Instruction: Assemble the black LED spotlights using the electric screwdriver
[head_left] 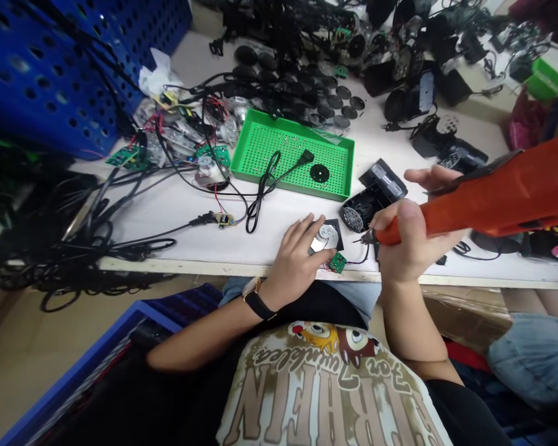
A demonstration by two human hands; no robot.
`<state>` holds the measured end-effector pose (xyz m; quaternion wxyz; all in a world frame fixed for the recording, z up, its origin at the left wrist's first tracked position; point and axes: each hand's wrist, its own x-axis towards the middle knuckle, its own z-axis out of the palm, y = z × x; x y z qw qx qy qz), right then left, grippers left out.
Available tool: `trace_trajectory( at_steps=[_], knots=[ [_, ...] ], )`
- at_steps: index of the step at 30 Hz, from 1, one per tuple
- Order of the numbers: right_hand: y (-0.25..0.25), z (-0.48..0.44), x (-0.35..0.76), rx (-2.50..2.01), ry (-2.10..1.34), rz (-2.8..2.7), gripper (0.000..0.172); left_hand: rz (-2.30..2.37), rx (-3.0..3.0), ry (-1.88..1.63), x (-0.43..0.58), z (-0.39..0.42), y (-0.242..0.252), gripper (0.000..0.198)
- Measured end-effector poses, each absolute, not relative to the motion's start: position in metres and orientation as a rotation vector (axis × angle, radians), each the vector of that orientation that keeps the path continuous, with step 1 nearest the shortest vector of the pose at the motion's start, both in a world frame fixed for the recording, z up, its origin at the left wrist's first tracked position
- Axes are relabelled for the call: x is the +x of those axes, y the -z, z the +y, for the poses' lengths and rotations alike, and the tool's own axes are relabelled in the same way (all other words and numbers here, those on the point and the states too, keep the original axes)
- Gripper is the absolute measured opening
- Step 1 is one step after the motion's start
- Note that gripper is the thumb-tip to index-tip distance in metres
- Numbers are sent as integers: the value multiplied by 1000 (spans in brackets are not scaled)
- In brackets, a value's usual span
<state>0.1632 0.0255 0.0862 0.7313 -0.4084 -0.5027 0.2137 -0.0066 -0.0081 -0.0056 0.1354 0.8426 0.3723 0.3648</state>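
Observation:
My left hand (297, 257) is at the front edge of the table, its fingers and thumb around a round silver metal part (326, 233) that looks like a small motor. Close to the thumb lies a small green circuit board (338, 262), joined to a black cable. A flat black piece (335, 228) sits behind the silver part. In my right hand (411, 241) is an orange power screwdriver (483, 198), its tip pointing left, just right of the silver part. An opened black housing (374, 192) with a round grille lies beyond the tip.
A green perforated tray (291, 183) holds loose screws, a black disc (319, 173) and part of a black cable (260, 192). Tangled wires and boards crowd the left, beside a blue crate (69, 68). Black discs (341, 99) and housings (409, 99) fill the back.

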Motion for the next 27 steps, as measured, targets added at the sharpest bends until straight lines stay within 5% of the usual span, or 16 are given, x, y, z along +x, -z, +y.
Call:
trace_trajectory(
  at_steps=[19, 27],
  knots=[
    [-62, 36, 136, -853, -667, -1163, 31, 1128, 2395, -1128, -3, -7, 4, 22],
    [-61, 35, 135, -766, -714, -1194, 17, 1116, 2341, -1112, -5, -6, 2, 20]
  ],
)
